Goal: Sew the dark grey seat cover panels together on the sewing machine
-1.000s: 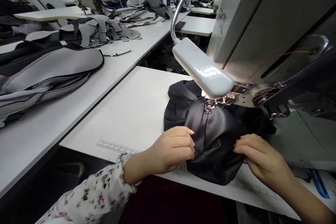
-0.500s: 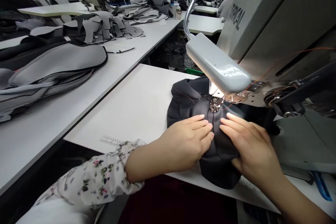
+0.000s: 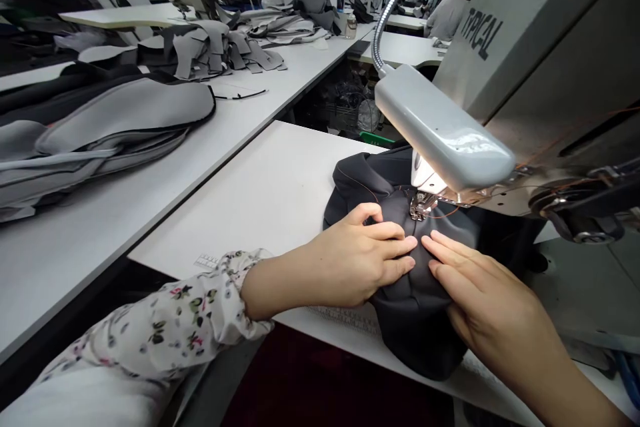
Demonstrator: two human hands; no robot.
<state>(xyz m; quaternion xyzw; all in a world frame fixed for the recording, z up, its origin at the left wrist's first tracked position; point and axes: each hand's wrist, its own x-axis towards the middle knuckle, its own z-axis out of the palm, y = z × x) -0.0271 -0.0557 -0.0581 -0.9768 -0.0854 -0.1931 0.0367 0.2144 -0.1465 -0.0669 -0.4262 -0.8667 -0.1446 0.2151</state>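
A dark grey upholstery piece (image 3: 410,287) with orange stitching lies bunched on the white sewing table (image 3: 240,200), its far part under the steel presser foot (image 3: 423,205). My left hand (image 3: 360,260), in a floral sleeve, presses on it with curled fingers just below the foot. My right hand (image 3: 480,300) lies flat on the same piece, its fingertips almost meeting those of my left hand. The needle is hidden by the lamp and the foot.
A grey sewing machine head (image 3: 540,67) with a lit lamp (image 3: 443,127) on a gooseneck fills the right. Left of my table, a long bench (image 3: 150,147) holds stacked grey and black cut panels. A co-worker (image 3: 445,17) sits at the far right.
My hands have drawn together near the presser foot, flattening the piece between them. The view has swung slightly right, moving the machine lettering and the co-worker further into view.
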